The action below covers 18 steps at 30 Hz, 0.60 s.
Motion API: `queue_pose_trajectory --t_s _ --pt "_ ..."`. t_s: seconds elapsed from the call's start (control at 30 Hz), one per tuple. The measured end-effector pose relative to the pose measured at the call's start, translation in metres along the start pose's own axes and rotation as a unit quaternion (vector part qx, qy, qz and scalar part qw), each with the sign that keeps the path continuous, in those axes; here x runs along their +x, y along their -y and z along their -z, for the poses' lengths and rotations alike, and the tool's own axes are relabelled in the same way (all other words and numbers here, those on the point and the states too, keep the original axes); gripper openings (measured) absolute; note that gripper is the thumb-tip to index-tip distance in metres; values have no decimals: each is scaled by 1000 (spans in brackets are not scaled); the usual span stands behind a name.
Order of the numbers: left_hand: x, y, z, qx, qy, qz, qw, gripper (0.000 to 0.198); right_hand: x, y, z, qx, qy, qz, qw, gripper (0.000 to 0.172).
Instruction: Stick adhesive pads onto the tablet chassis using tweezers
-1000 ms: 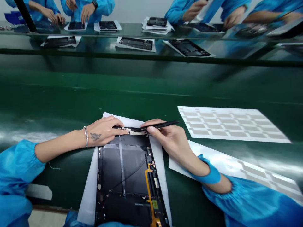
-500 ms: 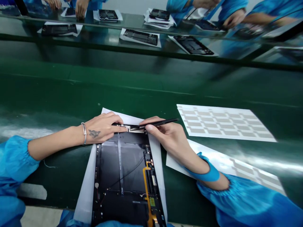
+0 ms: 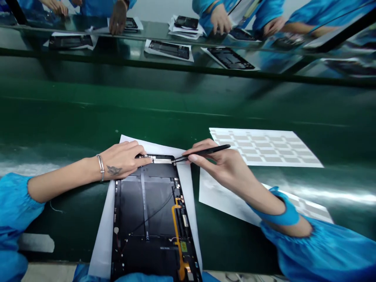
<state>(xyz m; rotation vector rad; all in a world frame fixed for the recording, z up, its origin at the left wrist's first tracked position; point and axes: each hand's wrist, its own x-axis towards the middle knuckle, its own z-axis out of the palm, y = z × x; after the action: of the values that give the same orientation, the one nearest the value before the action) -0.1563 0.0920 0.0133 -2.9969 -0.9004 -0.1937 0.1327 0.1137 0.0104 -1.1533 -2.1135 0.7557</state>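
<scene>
An opened black tablet (image 3: 158, 207) lies in front of me on white paper (image 3: 100, 243), its inside showing an orange flex cable (image 3: 175, 219) and a thin black wire. My left hand (image 3: 125, 158) grips its upper left edge, thumb and fingers near a pale strip (image 3: 163, 161) along the top. My right hand (image 3: 223, 160) is closed around black tweezers (image 3: 208, 150), whose tips are at the right end of that strip, by the tablet's upper right corner. Whether the tips touch it, I cannot tell.
To the right lie a white sheet of grey stickers (image 3: 261, 149) and a second sheet (image 3: 220, 192), partly under my right forearm. A greyish strip (image 3: 37, 243) is at lower left. Beyond a dark rail, co-workers' hands (image 3: 220, 19) are near more opened devices (image 3: 232, 58) on paper.
My right hand and the tweezers have moved right, from the middle of the top strip to its right end. My left hand keeps its place on the tablet. The view has shifted slightly.
</scene>
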Motion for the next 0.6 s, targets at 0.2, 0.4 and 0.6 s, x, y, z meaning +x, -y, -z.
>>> queue_pose_trajectory --t_s 0.2,0.4,0.6 --pt "45 4 15 3 106 35 994 16 -4 -7 -6 81 -59 -64 993 34" --pt "78 19 28 -179 207 55 960 9 -4 -7 -6 190 -143 -108 965 27" --pt "101 21 29 -188 265 47 945 18 -4 0 -6 199 -185 -83 959 23"
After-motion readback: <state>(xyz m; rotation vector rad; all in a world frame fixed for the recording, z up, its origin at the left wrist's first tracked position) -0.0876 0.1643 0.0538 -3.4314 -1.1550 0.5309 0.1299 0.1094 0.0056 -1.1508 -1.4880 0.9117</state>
